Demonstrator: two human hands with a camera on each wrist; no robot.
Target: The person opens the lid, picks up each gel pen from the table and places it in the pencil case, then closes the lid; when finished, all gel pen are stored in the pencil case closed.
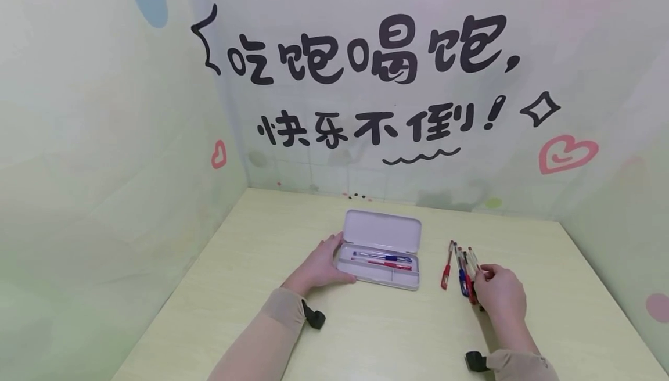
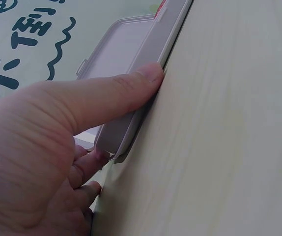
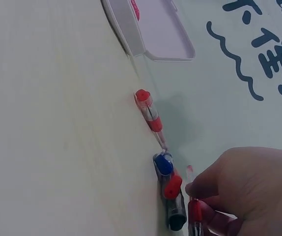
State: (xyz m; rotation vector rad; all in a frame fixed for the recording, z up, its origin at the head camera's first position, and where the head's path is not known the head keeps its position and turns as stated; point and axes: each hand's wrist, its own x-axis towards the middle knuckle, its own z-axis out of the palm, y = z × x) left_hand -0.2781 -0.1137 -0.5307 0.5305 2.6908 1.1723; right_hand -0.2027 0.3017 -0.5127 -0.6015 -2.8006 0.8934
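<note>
1. Step in hand, as it appears: the right hand (image 1: 500, 294) is taking hold of a clear-barrelled pen (image 3: 195, 210) with a red section, on the side of the loose cluster nearest the right edge of the bench (image 1: 366, 334). Its fingers pinch the pen; I cannot tell whether the pen touches the bench.
2. The next move, I judge, calls for a firm pinch and a clean draw upward, so the neighbouring pens are not dragged.
3. Bunched just beside it lie a blue pen (image 1: 462, 276), a red pen (image 1: 469, 290) and a black-capped pen (image 3: 176, 220). A lone red pen (image 1: 446, 273) lies on the side toward the case.
4. The pencil case (image 1: 377, 280) is pale lilac, its lid (image 1: 382, 230) raised toward the bench's far edge, about midway between the side edges. Two pens, one blue (image 1: 387, 257) and one red (image 1: 397, 265), lie in its long rear compartment.
5. The left hand (image 1: 321, 265) grips the case's left end, thumb along the front wall, other fingers curled behind.
</note>
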